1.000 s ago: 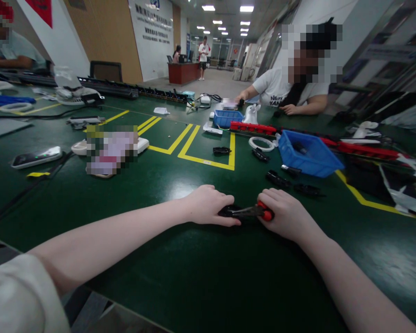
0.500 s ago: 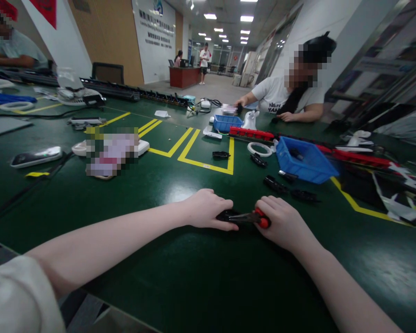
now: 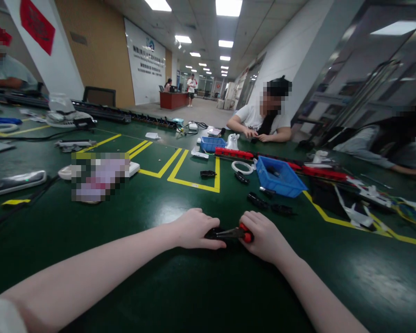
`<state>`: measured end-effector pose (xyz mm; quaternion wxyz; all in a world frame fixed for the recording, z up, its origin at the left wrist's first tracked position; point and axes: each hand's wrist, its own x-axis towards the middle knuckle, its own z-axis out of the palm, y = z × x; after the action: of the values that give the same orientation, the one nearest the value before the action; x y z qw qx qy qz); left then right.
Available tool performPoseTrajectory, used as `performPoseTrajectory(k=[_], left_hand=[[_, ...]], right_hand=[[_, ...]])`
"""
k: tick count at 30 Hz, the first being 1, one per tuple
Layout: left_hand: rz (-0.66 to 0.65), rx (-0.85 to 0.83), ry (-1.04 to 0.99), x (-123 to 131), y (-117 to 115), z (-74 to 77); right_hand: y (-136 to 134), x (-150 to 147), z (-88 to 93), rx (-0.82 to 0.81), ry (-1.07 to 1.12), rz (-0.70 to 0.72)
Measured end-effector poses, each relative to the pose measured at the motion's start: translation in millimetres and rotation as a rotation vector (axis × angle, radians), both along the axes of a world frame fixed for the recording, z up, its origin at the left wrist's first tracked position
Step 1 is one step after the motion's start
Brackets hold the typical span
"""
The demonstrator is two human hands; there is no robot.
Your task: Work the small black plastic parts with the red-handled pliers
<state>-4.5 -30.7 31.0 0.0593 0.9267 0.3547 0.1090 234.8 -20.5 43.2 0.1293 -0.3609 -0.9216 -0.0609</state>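
Observation:
My left hand (image 3: pixel 197 230) is closed around a small black part (image 3: pixel 213 232), which its fingers partly cover; its exact kind is unclear. My right hand (image 3: pixel 265 236) grips the red handles of a pair of pliers (image 3: pixel 233 233). The long metal jaws point left and reach the black part, but I cannot tell whether they are clamped on it. Both hands are low over the green table (image 3: pixel 180 286). Beyond my right hand lie similar black parts (image 3: pixel 257 200), close to a blue bin (image 3: pixel 280 178) with dark pieces inside.
A white ring of tape (image 3: pixel 242 167) lies left of the bin. Red strips (image 3: pixel 234 153) run behind it. A phone (image 3: pixel 100 178) and a white-edged device (image 3: pixel 16 182) lie at the left, near a black cable. A co-worker (image 3: pixel 263 122) sits across the table; another person is at the right.
The camera view has tilted up and shifted right, so the table's things appear lower and further left. Both hands keep their grips. The co-worker's hands across the table have come closer together.

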Motion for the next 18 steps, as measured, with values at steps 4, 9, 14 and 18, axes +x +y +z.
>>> performPoseTrajectory(k=[4, 9, 14, 18], left_hand=[[0.003, 0.004, 0.004, 1.5, -1.5, 1.5], [0.025, 0.004, 0.038, 2.9, -1.3, 0.6], [0.019, -0.006, 0.029, 2.0, -0.4, -0.1], [0.035, 0.003, 0.02, 1.4, -1.4, 0.6]], right_hand=[[0.1, 0.8, 0.0, 0.033, -0.006, -0.01], [1.9, 2.4, -4.7, 0.081, -0.001, -0.009], [-0.8, 1.3, -7.1, 0.136, 0.011, -0.023], [-0.8, 0.4, -7.0, 0.146, 0.02, -0.024]])
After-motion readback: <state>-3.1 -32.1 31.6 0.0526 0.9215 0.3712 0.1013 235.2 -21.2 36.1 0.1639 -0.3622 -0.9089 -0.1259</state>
